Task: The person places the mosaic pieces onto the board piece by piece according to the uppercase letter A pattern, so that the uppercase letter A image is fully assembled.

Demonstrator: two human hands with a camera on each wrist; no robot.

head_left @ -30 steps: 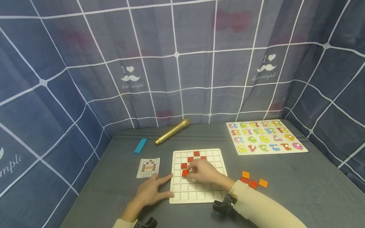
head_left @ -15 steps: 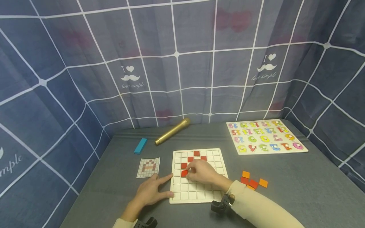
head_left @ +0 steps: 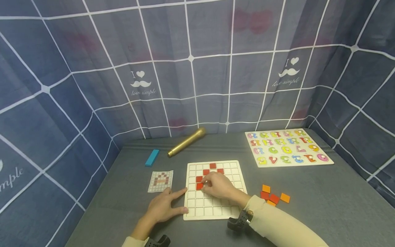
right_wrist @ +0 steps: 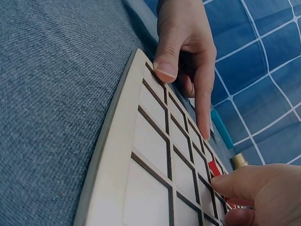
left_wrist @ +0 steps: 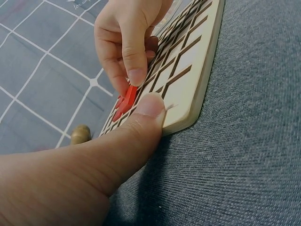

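Rear curtain: blue-grey, white grid, moustache-and-heart print
Side curtains: darker blue, matching white grid
Tabletop: grey woven cloth

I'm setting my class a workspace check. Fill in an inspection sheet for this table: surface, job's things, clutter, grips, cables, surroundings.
Surface: grey woven cloth.
Job's things: pale grid board with red tiles in some cells; pattern card left of it; loose red and orange tiles right of it, near the sleeve.
Clutter: blue block, gold microphone-shaped stick and number puzzle, behind the work.
Grips (a person's bare hands): left grip touches the board's left edge; right grip pinches a red tile at the board.
Cables: nothing seen.
Surroundings: blue curtain with white grid lines.
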